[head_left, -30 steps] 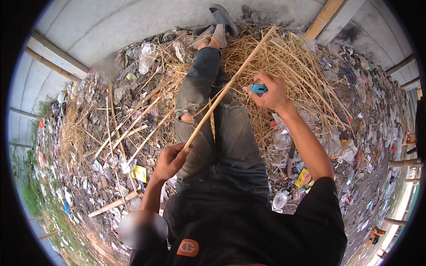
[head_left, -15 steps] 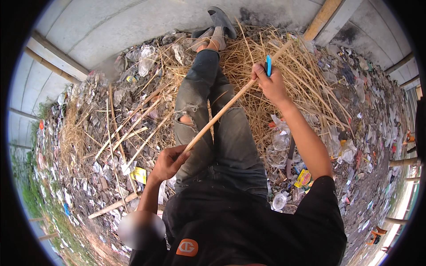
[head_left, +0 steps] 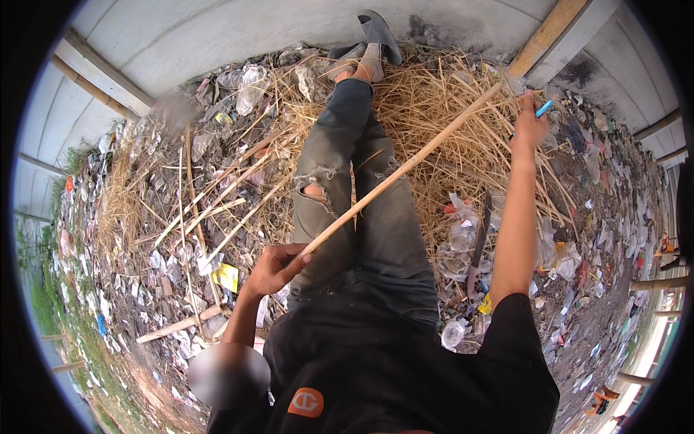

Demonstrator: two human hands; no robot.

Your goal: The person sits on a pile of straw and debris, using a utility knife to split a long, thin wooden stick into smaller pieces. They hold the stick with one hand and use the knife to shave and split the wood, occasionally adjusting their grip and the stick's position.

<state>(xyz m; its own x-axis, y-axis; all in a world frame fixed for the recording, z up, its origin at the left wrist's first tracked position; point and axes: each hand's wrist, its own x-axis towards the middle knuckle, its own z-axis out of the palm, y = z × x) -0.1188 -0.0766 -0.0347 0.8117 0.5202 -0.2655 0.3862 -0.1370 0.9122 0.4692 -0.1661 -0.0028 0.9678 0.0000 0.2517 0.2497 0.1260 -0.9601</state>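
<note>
A long pale bamboo stick [head_left: 405,171] slants across my legs, its far end up over the straw-like heap. My left hand [head_left: 276,270] pinches its near end between thumb and fingers, beside my left thigh. My right hand [head_left: 530,132] is off the stick, stretched out past its far end to the right. Its fingers are closed round a small tool with a bright blue handle [head_left: 543,108]; the rest of that tool is hidden or too small to make out.
Thin bamboo shavings [head_left: 441,137] heap around my crossed lower legs. A long dark-bladed knife [head_left: 480,246] lies right of my thigh. Cut bamboo strips [head_left: 249,217] lie to the left. Plastic litter covers the ground, and a grey wall [head_left: 253,32] stands beyond my feet.
My right hand has left the stick and moved outward to the right with the blue-handled tool. The stick's far end has shifted slightly right; my left hand still holds the near end.
</note>
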